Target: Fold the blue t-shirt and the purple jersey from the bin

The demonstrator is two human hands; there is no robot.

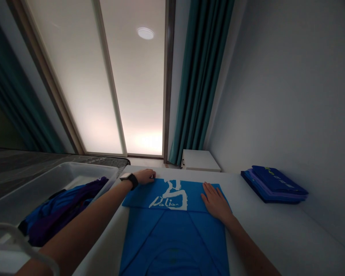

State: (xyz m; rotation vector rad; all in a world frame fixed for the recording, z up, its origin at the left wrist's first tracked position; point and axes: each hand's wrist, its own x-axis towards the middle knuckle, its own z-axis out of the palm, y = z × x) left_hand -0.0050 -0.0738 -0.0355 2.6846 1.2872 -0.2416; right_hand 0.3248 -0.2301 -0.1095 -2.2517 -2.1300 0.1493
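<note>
A blue T-shirt (172,237) with a white "Dalian" print lies flat on a white table (276,230), its upper part folded over. My left hand (145,176), with a black watch (130,180) on the wrist, sits curled at the far edge of the shirt. I cannot tell whether its fingers pinch the cloth. My right hand (215,202) rests flat on the folded part near its right edge, fingers apart.
A folded stack of blue and purple clothes (273,186) lies at the table's right, against a wall. To the left, a white plastic bin (83,169) holds crumpled dark blue and purple clothes (63,211). A white cabinet (199,161) stands beyond the table.
</note>
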